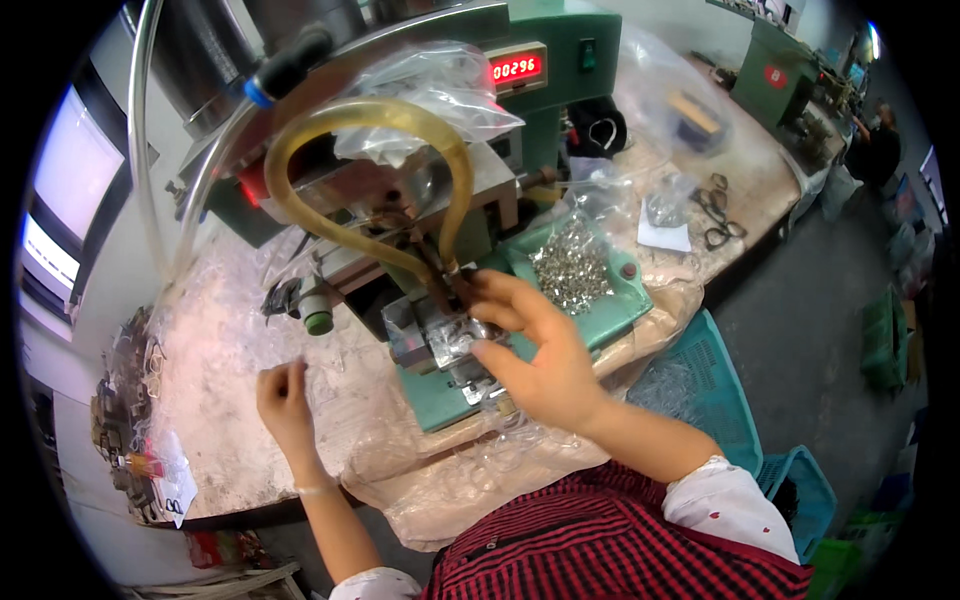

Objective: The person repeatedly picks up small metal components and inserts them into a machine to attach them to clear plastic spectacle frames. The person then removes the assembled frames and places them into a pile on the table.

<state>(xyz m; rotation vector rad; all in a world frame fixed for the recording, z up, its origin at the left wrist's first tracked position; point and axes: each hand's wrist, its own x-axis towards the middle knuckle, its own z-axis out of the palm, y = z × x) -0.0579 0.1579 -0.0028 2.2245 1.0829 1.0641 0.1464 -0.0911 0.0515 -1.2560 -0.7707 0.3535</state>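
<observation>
My right hand (pixel 535 355): grip pinching a clear part at the green press (pixel 470 300). My left hand (pixel 285 395): grip pinched on a tiny piece, left of press. Green tray (pixel 625 300) right of press: small metal parts (pixel 572 265).

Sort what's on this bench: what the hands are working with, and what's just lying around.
In use: right hand at the metal fixture of the green machine; left hand pinching a small clear piece; tray of small metal parts.

Lying about: eyeglass frames; plastic bags; blue baskets.

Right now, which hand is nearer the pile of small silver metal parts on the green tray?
Right. The right hand is just beside the pile; the left hand is far off over the plastic-covered bench.
</observation>
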